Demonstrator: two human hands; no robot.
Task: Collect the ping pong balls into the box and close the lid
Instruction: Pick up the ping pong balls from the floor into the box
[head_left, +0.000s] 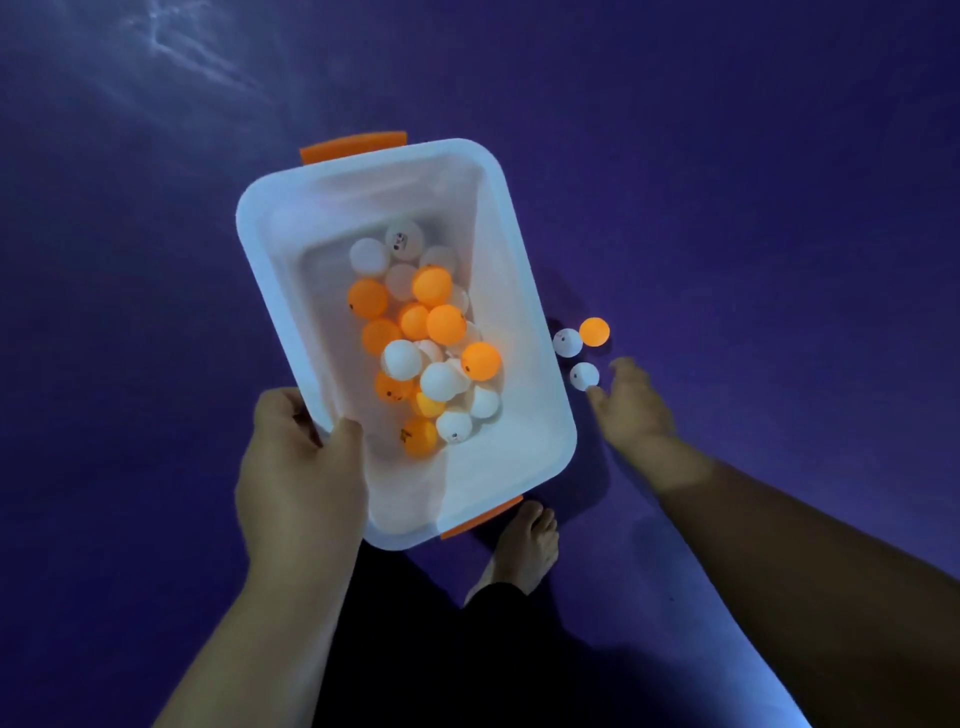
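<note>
A translucent white box (530, 312) with orange latches is held above the purple floor, and my left hand (301, 467) grips its near left rim. Several orange and white ping pong balls (421, 343) lie inside it. No lid is in view. Three balls rest on the floor just right of the box: a white ball (567, 342), an orange ball (594, 331) and a nearer white ball (584, 375). My right hand (631, 402) reaches down with fingers apart, its fingertips touching or almost touching the nearer white ball.
The purple floor (753, 182) spreads all around. My bare foot (527, 545) stands under the box's near end, with a dark trouser leg below it.
</note>
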